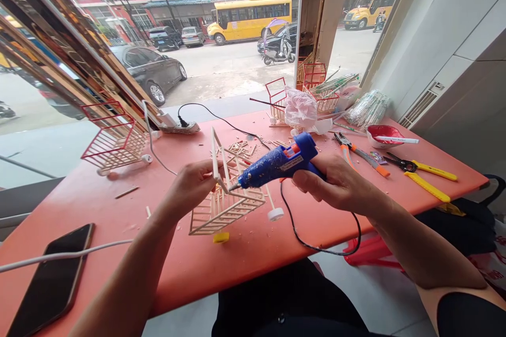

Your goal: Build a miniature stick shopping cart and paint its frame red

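Observation:
My left hand (193, 181) grips the upright frame of a small unpainted wooden stick cart (227, 202) that rests on the orange table (253, 242). My right hand (336, 181) is wrapped round the handle of a blue hot glue gun (279, 160). The gun's nozzle touches a joint of the cart beside my left fingers. A white wheel (275, 215) and a yellow wheel (221, 237) sit at the cart's base. The gun's black cord (316, 247) loops over the table's near edge.
A red-painted stick cart (113, 139) stands at the left, more red carts (316, 89) and a plastic bag (300, 108) at the back. A phone (49, 279) with white cable lies near left. Pliers (361, 155), yellow-handled cutters (425, 174) and a red bowl (381, 134) lie right.

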Tool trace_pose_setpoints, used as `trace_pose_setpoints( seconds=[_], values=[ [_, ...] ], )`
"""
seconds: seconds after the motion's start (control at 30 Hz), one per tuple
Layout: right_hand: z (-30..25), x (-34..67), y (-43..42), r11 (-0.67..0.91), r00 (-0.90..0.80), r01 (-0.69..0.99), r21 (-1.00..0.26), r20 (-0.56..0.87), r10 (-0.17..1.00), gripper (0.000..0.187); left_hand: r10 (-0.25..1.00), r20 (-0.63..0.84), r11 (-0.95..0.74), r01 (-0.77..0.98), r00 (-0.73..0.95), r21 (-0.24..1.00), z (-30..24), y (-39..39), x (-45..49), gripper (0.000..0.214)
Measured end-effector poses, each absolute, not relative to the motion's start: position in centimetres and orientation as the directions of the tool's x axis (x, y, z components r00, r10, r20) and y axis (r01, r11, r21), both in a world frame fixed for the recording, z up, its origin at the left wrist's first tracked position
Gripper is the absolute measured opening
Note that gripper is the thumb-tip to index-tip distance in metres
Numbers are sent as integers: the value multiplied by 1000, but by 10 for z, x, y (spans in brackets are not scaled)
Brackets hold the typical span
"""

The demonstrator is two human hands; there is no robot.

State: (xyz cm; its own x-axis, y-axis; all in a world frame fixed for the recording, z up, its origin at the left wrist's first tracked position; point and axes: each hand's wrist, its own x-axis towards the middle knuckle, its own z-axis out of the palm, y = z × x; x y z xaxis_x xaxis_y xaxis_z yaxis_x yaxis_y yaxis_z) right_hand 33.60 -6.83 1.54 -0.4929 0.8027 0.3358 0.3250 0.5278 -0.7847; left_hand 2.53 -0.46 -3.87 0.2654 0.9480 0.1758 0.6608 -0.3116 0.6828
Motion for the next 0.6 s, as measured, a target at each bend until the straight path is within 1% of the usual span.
trace_pose_setpoints(
  seconds=[0.1, 0.23, 0.33, 0.4, 0.47, 0.6],
  values=[
    [10, 338, -67, 567, -474, 364, -739, 377, 796, 52, 951, 172, -300, 639, 256, 708, -36, -5, 24, 32],
    [1, 344, -65, 636, -397, 482, -602, 498, 772, 40, 977, 156, -211, 641, 142, 738, -32, -6, 21, 37],
    [-9, 351, -62, 647, -368, 558, -521, 543, 755, 35, 989, 138, -142, 662, 59, 736, -33, -4, 15, 36],
    [-19, 358, -61, 628, -343, 624, -464, 560, 754, 36, 992, 124, -105, 674, 20, 732, -36, -2, 11, 34],
    [-29, 364, -59, 588, -315, 699, -407, 564, 764, 41, 994, 107, -76, 676, -4, 733, -41, 0, 7, 35],
    [-48, 379, -54, 529, -279, 782, -329, 575, 769, 50, 995, 104, -78, 656, -1, 751, -42, 2, 6, 34]
  ],
)
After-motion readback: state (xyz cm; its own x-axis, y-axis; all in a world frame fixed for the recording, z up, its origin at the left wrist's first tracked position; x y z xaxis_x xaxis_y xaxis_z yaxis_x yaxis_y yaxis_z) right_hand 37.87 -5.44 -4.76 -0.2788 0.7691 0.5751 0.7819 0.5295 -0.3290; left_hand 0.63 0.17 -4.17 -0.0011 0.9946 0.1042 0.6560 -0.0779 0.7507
